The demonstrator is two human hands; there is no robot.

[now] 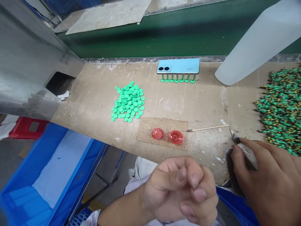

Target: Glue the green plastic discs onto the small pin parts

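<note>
Left hand (178, 191) below a vivo phone (178, 66)

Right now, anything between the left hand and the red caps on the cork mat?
Nothing visible. The left hand sits just past the near edge of the board. Only bare board and the cork mat lie between it and the translucent red caps.

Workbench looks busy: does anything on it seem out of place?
The light-blue phone lying on the scuffed board bench stands out: a personal item among small parts, with a row of green pegs lined up along its lower edge. A crumpled white tissue sits by the dark gap.
</note>
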